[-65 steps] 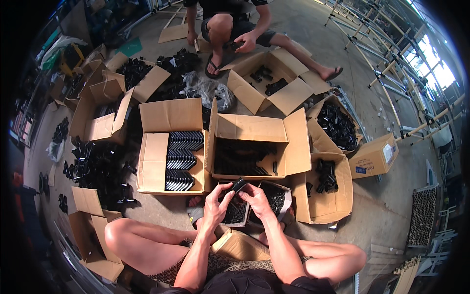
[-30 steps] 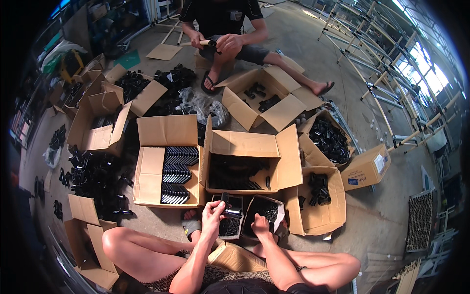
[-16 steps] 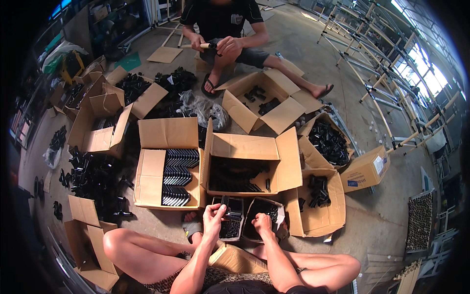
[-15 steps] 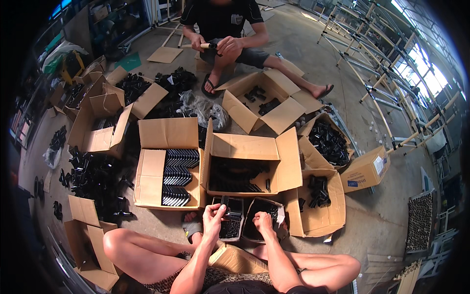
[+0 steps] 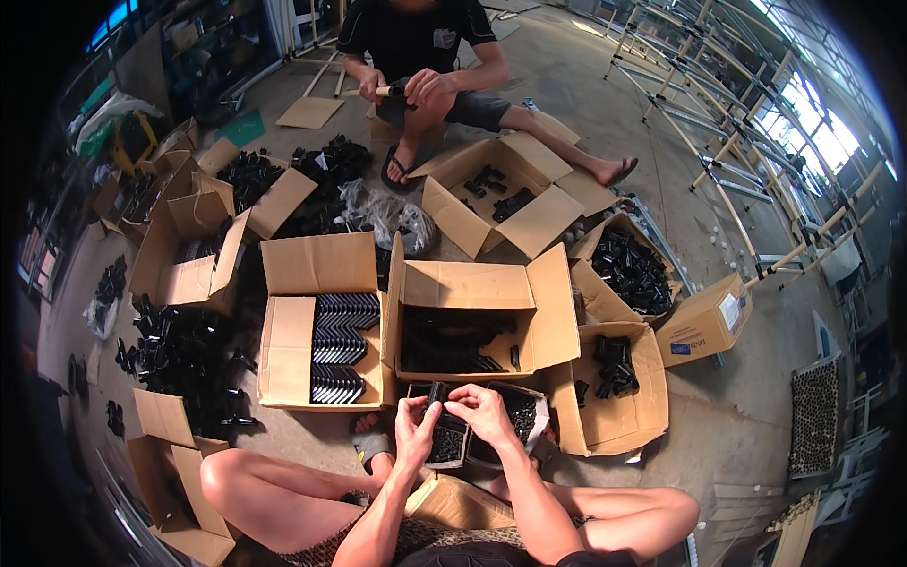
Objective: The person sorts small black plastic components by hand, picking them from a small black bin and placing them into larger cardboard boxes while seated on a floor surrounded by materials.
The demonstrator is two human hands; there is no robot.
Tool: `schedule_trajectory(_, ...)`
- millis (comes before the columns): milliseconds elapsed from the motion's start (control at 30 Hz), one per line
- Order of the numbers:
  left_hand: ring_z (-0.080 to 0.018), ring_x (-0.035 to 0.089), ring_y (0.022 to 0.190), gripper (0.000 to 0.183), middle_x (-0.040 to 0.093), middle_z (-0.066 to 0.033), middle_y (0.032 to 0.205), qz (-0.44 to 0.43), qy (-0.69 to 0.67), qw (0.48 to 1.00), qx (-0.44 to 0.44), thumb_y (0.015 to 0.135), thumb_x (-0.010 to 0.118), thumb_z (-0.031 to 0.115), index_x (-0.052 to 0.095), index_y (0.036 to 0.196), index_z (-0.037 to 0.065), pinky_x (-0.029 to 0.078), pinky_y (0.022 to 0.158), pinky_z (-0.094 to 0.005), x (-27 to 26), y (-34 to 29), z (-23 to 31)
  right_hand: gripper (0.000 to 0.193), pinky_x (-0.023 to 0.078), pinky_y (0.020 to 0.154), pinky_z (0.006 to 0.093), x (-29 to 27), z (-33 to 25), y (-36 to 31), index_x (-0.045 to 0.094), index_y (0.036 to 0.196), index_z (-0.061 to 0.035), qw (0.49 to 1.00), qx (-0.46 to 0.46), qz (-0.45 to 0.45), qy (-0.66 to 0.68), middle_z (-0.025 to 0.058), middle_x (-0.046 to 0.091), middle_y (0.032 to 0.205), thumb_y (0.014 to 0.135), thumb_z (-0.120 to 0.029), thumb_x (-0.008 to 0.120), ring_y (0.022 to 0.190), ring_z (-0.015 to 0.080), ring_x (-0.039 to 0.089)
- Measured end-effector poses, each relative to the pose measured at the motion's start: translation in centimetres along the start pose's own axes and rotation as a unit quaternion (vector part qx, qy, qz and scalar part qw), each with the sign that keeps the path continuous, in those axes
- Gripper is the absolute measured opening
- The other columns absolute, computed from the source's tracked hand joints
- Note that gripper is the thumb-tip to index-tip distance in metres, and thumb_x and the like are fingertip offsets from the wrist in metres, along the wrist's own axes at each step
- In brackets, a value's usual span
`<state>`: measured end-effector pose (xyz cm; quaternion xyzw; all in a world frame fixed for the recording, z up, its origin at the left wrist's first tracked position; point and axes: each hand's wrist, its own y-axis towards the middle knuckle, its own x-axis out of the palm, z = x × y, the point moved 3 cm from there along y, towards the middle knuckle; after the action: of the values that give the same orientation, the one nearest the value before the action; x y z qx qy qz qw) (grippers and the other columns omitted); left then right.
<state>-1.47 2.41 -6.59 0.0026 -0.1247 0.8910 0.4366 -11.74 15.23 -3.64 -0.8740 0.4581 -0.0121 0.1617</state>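
Note:
My left hand point(image 5: 414, 430) grips a short black pipe fitting point(image 5: 437, 393), held up over two small bins. My right hand point(image 5: 482, 414) is at the fitting's right side, its thumb and fingers pinched together; whatever they hold is too small to make out. Below the hands, the left bin point(image 5: 447, 444) contains small dark pieces like screws. Beside it, the right bin point(image 5: 522, 412) contains more small dark pieces and is partly covered by my right hand and wrist.
Ahead stand an open carton point(image 5: 470, 283) of black parts and a carton point(image 5: 288, 350) with neatly stacked rows. At the right is a carton point(image 5: 619, 430) of loose fittings. Black fittings point(image 5: 179, 345) are heaped on the left floor. Across from me, a seated person point(image 5: 420, 57) handles a pipe piece.
My right hand has come up out of the right bin and moved left to the black fitting. My left hand still holds the fitting, now slightly turned.

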Motion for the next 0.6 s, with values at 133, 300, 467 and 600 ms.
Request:
schedule_trajectory(133, -0.0092, 0.058, 0.083, 0.033, 0.064, -0.0065, 0.093, 0.009, -0.014, 1.000, 0.005, 0.093, 0.072, 0.020, 0.056, 0.110, -0.003, 0.049, 0.075, -0.0247, 0.0, 0.0, 0.4, 0.019, 0.051, 0.072, 0.0224, 0.8, 0.8, 0.1, 0.070, 0.101, 0.0015, 0.999, -0.001, -0.008, 0.047, 0.0036, 0.071, 0.087, 0.086, -0.008, 0.077, 0.079, 0.0072, 0.064)
schedule_trajectory(300, -0.0090, 0.058, 0.084, 0.032, 0.063, -0.0059, 0.094, 0.000, -0.020, 1.000, 0.010, 0.093, 0.072, 0.019, 0.054, 0.110, -0.002, 0.048, 0.075, -0.0243, -0.1, 0.0, 0.5, 0.017, 0.051, 0.073, 0.0229, 0.6, 0.8, 0.0, 0.071, 0.100, 0.0015, 0.998, 0.014, -0.014, 0.060, 0.0040, 0.072, 0.088, 0.085, -0.006, 0.077, 0.081, 0.0080, 0.065)
schedule_trajectory(467, -0.0096, 0.058, 0.085, 0.032, 0.063, -0.0062, 0.095, -0.012, -0.005, 1.000, 0.016, 0.094, 0.071, 0.018, 0.054, 0.110, -0.002, 0.048, 0.077, -0.0245, 0.0, -0.1, 0.4, 0.018, 0.052, 0.074, 0.0230, 0.5, 1.6, 0.2, 0.072, 0.099, 0.0016, 0.990, 0.055, -0.020, 0.129, 0.0045, 0.072, 0.088, 0.084, -0.006, 0.079, 0.080, 0.0087, 0.065)
schedule_trajectory(600, -0.0104, 0.058, 0.087, 0.032, 0.063, -0.0069, 0.096, -0.016, 0.015, 1.000, 0.019, 0.094, 0.071, 0.018, 0.053, 0.111, -0.002, 0.048, 0.079, -0.0250, 0.1, -0.3, 1.2, 0.018, 0.051, 0.075, 0.0232, 0.5, 1.7, 0.1, 0.072, 0.099, 0.0015, 0.991, 0.025, -0.012, 0.129, 0.0038, 0.072, 0.089, 0.084, -0.006, 0.079, 0.080, 0.0086, 0.064)
